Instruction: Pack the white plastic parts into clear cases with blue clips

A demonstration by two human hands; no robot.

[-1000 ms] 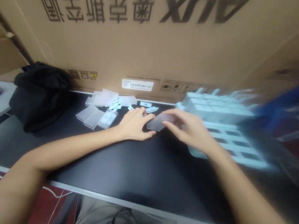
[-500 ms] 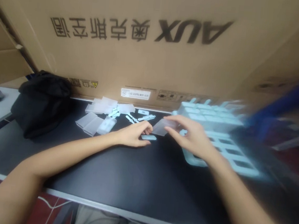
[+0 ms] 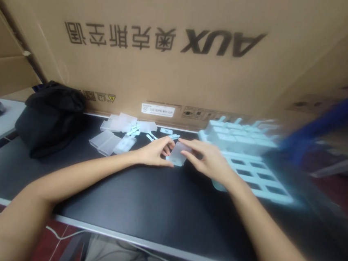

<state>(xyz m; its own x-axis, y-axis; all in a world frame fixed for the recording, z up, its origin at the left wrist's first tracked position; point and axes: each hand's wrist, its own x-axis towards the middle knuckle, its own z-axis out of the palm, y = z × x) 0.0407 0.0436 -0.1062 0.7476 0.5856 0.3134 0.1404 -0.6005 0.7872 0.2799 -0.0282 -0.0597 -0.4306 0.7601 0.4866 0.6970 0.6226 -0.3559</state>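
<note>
Your right hand grasps a translucent case; your left hand curls at its left edge, grip unclear; bench beneath.

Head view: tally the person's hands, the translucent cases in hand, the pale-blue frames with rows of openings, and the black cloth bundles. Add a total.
Hands: 2 (left hand, right hand)
Held translucent case: 1
Pale-blue frame: 1
Black cloth bundle: 1
Total: 5
</note>
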